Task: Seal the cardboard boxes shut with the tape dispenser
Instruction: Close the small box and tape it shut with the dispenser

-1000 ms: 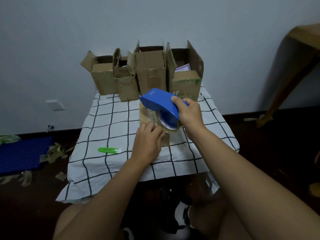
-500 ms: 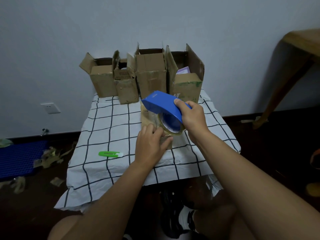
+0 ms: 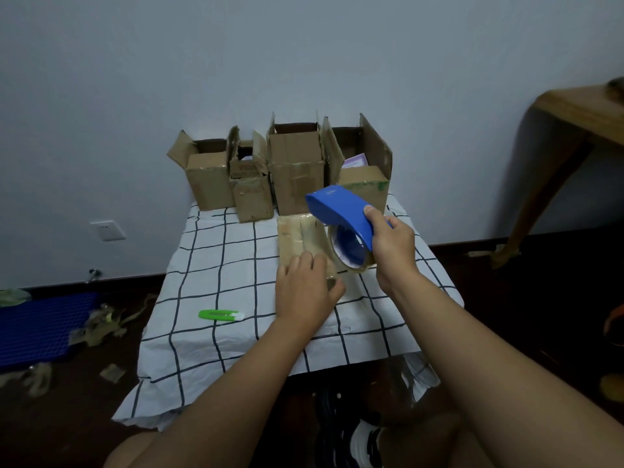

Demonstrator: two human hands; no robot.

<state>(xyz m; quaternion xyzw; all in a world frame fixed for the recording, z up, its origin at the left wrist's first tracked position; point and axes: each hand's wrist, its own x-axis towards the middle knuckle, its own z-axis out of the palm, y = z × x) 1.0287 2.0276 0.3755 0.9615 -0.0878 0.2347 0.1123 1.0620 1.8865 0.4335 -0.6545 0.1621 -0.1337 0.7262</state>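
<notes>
Gripping the blue tape dispenser [image 3: 344, 211] just above the closed box [image 3: 300, 238], the right hand [image 3: 391, 244] risked crooked tape (my guess) if the pressing, flat-fingered left hand [image 3: 304, 292] slipped.

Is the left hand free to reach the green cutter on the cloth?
Probably yes: the green cutter lies in the open beside the left hand, nothing between, but that hand presses on the flat box.
</notes>
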